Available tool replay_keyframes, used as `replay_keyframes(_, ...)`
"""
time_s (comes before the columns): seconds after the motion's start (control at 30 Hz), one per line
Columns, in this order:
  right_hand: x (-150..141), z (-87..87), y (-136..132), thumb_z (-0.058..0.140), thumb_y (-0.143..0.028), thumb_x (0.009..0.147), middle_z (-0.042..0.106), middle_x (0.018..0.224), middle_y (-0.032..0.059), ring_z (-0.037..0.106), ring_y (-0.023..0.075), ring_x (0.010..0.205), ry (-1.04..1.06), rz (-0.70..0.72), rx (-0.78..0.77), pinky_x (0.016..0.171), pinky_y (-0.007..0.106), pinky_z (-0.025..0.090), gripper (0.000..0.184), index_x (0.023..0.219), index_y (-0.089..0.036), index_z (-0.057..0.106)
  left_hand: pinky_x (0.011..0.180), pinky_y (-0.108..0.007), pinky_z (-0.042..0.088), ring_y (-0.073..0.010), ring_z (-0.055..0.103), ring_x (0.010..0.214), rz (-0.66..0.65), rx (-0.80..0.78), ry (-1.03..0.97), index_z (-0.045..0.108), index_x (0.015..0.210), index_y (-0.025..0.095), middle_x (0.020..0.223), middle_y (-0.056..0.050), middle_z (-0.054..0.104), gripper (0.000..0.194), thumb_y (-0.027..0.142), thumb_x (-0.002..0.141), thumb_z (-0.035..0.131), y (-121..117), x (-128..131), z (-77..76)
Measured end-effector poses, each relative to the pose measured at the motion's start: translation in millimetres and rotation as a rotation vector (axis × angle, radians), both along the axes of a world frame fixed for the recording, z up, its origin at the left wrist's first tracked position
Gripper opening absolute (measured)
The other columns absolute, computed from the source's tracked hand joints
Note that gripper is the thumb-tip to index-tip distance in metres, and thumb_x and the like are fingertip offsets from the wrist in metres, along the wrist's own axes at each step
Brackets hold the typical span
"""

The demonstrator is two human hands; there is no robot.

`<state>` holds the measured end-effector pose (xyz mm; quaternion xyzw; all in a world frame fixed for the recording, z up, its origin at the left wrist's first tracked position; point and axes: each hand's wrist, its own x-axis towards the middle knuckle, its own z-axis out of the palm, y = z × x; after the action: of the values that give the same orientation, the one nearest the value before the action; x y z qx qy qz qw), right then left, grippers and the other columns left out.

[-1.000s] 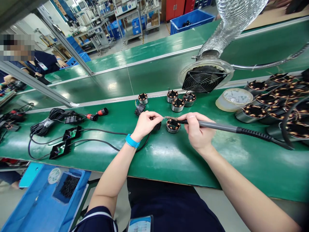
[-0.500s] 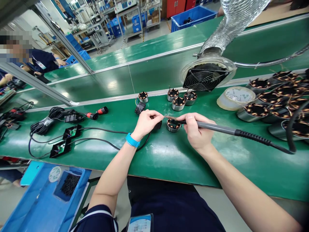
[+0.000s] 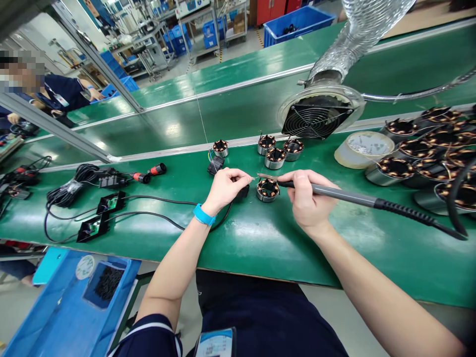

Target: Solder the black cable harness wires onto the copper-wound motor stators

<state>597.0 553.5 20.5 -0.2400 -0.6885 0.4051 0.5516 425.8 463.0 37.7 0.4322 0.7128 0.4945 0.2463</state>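
My right hand point(image 3: 310, 201) is closed around a soldering iron point(image 3: 344, 196) with a grey handle, its tip pointing left. My left hand point(image 3: 229, 187), with a blue wristband, pinches a thin solder wire whose end point(image 3: 254, 178) sticks out toward the iron tip point(image 3: 265, 176); a small gap lies between them. Just below the tip a motor stator point(image 3: 267, 190) with copper windings rests on the green bench. Partly hidden behind my left fingers is a black part point(image 3: 243, 192). A small black housing point(image 3: 215, 166) sits just beyond my left hand.
Several stators point(image 3: 275, 158) stand behind, more point(image 3: 392, 171) crowd the right beside a tape roll point(image 3: 364, 148). A fume extractor point(image 3: 316, 119) hangs over the back. Cables point(image 3: 69, 191) and open black boxes point(image 3: 92, 227) lie left. A co-worker point(image 3: 61, 94) sits far left.
My right hand has drawn the soldering iron slightly right, so its tip is now apart from the solder wire and the stator shows more. My left hand stays nearly still.
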Motion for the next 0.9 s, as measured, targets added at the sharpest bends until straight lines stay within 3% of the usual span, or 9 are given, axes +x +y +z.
replay_keyframes(0.27,-1,-1.9,1,0.052,-0.044,0.103,0.062,0.060,0.0016,0.063,0.0178,0.057,0.017,0.016,0.004,0.058,0.032,0.051,0.039,0.081,-0.022,0.076,0.068,-0.028,0.046,-0.0152,0.060,0.069,0.007,-0.004,-0.007,0.076,0.071,0.016,0.072,-0.003,0.073,0.018,0.033,0.078,0.072,0,0,-0.1)
replay_keyframes(0.53,-2,-2.2,1,0.050,-0.045,0.104,0.063,0.063,0.0016,0.061,0.0172,0.056,-0.015,0.008,0.026,0.059,0.032,0.050,0.040,0.083,-0.022,0.076,0.069,-0.028,0.046,-0.0161,0.062,0.071,-0.004,-0.004,0.000,0.076,0.071,0.016,0.075,-0.004,0.074,0.018,0.033,0.079,0.072,-1,1,0.8)
replay_keyframes(0.7,-7,1.8,1,0.053,-0.038,0.104,0.068,0.077,0.0031,0.066,0.0181,0.069,-0.073,0.076,0.039,0.072,0.033,0.055,0.028,0.097,-0.022,0.075,0.069,-0.028,0.044,-0.0148,0.058,0.070,-0.030,-0.023,0.008,0.074,0.073,0.016,0.074,-0.003,0.072,0.020,0.034,0.081,0.070,-1,1,1.4)
replay_keyframes(0.8,-12,2.4,4,0.058,-0.031,0.101,0.069,0.093,0.0046,0.067,0.0200,0.085,-0.125,0.146,0.132,0.083,0.035,0.055,0.018,0.111,-0.024,0.072,0.067,-0.027,0.041,-0.0136,0.054,0.067,-0.061,-0.031,0.017,0.071,0.071,0.016,0.070,-0.002,0.068,0.023,0.036,0.082,0.068,-2,2,1.9)
replay_keyframes(0.9,-15,0.3,7,0.061,-0.022,0.096,0.066,0.099,0.0047,0.066,0.0204,0.090,-0.173,0.214,0.242,0.088,0.037,0.056,0.029,0.124,-0.026,0.066,0.066,-0.027,0.040,-0.0131,0.051,0.067,-0.088,-0.047,0.030,0.066,0.069,0.016,0.068,-0.001,0.064,0.026,0.037,0.084,0.066,-4,3,3.1)
